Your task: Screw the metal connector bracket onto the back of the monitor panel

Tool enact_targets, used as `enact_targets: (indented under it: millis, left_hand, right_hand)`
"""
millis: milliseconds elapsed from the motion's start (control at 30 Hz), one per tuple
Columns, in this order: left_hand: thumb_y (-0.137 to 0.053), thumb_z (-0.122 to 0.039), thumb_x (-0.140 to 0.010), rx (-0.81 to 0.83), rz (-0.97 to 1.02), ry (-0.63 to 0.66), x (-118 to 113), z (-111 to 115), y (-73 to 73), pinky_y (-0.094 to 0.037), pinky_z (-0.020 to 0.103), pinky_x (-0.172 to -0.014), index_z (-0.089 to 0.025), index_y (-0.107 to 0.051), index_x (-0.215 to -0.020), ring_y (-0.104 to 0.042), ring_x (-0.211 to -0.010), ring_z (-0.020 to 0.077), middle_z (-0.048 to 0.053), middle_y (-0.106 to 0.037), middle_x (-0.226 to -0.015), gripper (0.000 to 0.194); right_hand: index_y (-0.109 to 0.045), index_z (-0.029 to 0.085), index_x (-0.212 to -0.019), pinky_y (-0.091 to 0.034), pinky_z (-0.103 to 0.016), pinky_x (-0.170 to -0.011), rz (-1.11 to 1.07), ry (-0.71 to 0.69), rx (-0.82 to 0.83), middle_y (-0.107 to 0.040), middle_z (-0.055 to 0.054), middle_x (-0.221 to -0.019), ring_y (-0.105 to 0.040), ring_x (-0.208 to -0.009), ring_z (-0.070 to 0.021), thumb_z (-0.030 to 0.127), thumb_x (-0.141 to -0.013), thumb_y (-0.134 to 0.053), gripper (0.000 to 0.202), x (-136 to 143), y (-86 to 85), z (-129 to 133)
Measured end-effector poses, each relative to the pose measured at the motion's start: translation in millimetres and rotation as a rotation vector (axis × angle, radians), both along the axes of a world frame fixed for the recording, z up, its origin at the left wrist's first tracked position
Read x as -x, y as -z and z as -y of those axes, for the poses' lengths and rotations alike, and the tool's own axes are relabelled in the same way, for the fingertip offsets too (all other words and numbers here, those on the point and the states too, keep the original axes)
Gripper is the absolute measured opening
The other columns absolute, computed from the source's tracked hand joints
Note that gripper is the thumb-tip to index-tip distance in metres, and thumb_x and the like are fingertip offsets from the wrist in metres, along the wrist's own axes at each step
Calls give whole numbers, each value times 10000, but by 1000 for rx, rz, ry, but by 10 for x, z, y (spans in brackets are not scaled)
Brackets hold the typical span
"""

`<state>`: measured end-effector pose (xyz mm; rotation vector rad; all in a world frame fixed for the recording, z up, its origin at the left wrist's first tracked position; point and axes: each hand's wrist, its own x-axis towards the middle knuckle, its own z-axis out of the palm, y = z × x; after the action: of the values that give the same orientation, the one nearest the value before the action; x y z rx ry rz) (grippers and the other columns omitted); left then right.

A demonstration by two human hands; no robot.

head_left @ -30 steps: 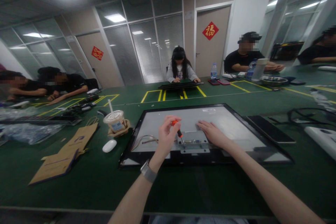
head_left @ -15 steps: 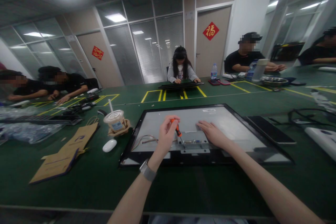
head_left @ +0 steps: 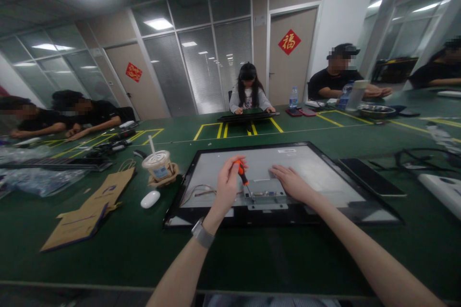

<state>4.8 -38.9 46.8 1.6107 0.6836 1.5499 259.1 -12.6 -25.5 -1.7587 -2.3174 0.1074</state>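
Crinkled clear plastic bags (head_left: 43,181) lie on the smooth green table (head_left: 122,268), then a creased brown paper bag (head_left: 90,208) with twisted handles and small blue print, too small to read. Beside a glossy, oval white mouse (head_left: 150,199), a domed plastic cup (head_left: 158,165) with a straw and a blue-and-white label sits in a moulded cardboard carrier (head_left: 163,180). Next comes a black-framed display panel (head_left: 324,182), its grey back up, lying in front of the person. The left hand's (head_left: 227,183) grip is closed round an orange-and-black screwdriver (head_left: 242,171), blade slanting down to the left end of a metal port bracket (head_left: 268,195). Behind, a red diamond sign (head_left: 289,42) reads "福" in gold. The right hand (head_left: 293,183) lies open and flat on the panel, left of a flat black slab (head_left: 370,177)
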Motion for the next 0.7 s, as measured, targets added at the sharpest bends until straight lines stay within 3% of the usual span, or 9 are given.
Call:
enact_targets:
  millis: [233,400,567,700]
  left_hand:
    - [-570,-445,-985,71,66,73,-19,16,-1,-549,362,-895,-167,-728,-1146,-684,-1003,234,124,-731,-1115,358]
    - [-642,-420,-942,10,26,37,6,28,-31,-548,318,-804,-165,-758,-1036,-682,-881,197,95,-717,-1004,296]
    - [-752,-338,-848,-59,4,-49,-3,8,-28,-502,248,-702,-189,-785,-894,-593,-754,137,22,-594,-818,159]
    - [-779,-367,-818,-51,30,-89,-36,22,-35,-486,240,-673,-199,-781,-843,-574,-742,136,21,-581,-809,170]
  right_hand:
    - [-500,141,-1513,-299,-552,-1208,12,0,9,-451,-174,-1595,-413,-1488,-290,141,-1007,-252,564,4,-1,2]
    - [-505,145,-1510,-305,-556,-1205,11,-7,-7,-451,-174,-1593,-420,-1483,-290,122,-999,-263,566,-13,26,-7]
    - [-517,145,-1498,-317,-569,-1196,16,-23,-38,-463,-184,-1582,-436,-1473,-293,70,-965,-290,584,-31,66,-17]
    - [-516,143,-1499,-330,-565,-1190,27,-25,-46,-470,-183,-1579,-439,-1470,-298,69,-966,-296,581,-35,78,-25]
